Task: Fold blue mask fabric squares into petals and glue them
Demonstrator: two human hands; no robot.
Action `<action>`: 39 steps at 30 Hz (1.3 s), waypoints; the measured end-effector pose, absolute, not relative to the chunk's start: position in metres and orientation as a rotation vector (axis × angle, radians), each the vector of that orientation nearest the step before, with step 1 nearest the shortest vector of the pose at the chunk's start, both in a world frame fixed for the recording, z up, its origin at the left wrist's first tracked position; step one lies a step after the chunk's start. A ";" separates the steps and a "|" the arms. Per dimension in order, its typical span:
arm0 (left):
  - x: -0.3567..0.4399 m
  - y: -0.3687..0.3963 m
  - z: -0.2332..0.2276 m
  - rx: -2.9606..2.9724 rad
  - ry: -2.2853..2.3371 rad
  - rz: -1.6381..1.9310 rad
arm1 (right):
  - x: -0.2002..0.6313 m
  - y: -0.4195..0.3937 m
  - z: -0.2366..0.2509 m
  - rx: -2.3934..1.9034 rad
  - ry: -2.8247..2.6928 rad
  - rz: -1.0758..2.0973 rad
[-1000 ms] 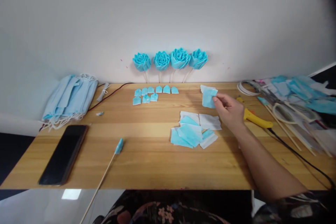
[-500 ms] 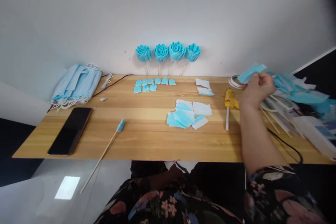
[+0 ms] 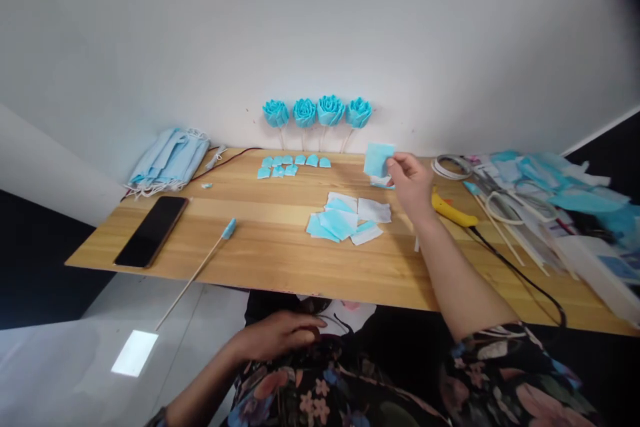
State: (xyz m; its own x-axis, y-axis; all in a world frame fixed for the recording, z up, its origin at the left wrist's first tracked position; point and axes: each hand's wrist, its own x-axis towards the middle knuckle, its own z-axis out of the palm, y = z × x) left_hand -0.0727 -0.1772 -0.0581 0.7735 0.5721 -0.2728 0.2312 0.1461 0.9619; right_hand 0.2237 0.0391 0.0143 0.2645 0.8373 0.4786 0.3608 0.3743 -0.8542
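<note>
My right hand (image 3: 411, 183) pinches a light blue piece of mask fabric (image 3: 379, 159) by its right edge, held up over the back of the table. Just beneath it a white fabric piece (image 3: 383, 181) lies partly hidden. My left hand (image 3: 283, 335) rests in my lap below the table edge, fingers stretched out and holding nothing. Blue and white fabric pieces (image 3: 337, 221) overlap in a pile mid-table. Small folded blue petals (image 3: 291, 170) lie in two rows behind. A thin stick with a blue-wrapped tip (image 3: 229, 229) juts over the front edge.
Several blue fabric flowers (image 3: 330, 110) on sticks lean against the wall. Stacked face masks (image 3: 170, 160) and a phone (image 3: 151, 231) lie left. At right are a yellow glue gun (image 3: 453, 209) with a cord, a tape roll (image 3: 451, 167), scissors (image 3: 505, 207) and mask scraps (image 3: 565, 180).
My right hand has moved left with the blue fabric piece, from beside the tape roll to above the white pieces. My left hand now shows plainly in my lap. The view has shifted slightly.
</note>
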 end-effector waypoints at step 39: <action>0.029 0.009 0.012 1.091 0.912 1.187 | 0.198 0.024 0.009 -1.242 -1.603 0.735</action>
State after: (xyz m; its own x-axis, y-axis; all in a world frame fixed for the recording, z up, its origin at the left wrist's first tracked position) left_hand 0.0291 0.0089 0.0116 0.1655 0.9862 0.0092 -0.2446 0.0320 0.9691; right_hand 0.1982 0.0240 0.0087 -0.0380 0.9485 0.3145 0.3808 0.3047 -0.8730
